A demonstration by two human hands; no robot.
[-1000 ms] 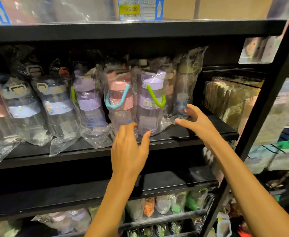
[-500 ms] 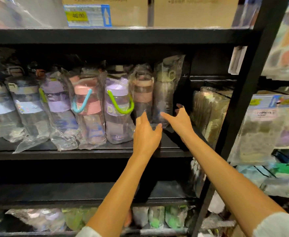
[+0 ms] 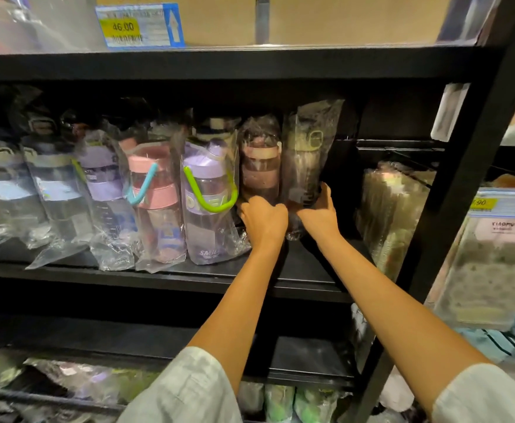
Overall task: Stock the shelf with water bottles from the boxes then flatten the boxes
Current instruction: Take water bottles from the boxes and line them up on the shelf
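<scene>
Head view: a black shelf (image 3: 164,274) carries a row of water bottles, each sealed in a clear plastic bag and standing upright. From the left the row runs through clear bottles with pale labels, a purple-banded bottle (image 3: 105,178), a pink-lidded bottle (image 3: 155,203) with a teal strap, and a purple-lidded bottle (image 3: 207,203) with a green strap. To the right of these, set farther back, stand a brown-banded bottle (image 3: 260,166) and a dark bottle (image 3: 306,157), side by side and touching.

The left hand (image 3: 263,219) reaches in at the base of the brown-banded bottle, fingers curled round its lower part and grasping it. The right hand (image 3: 318,215) grips the lower right side of the dark bottle, thumb up along the bag. The two hands lie just beside each other.

On the shelf above, a price label (image 3: 140,25) reading 46.00 sits in front of cardboard boxes (image 3: 341,16). To the right of the black upright post (image 3: 463,178) hang bagged goods. Lower shelves hold further bagged items, blurred.
</scene>
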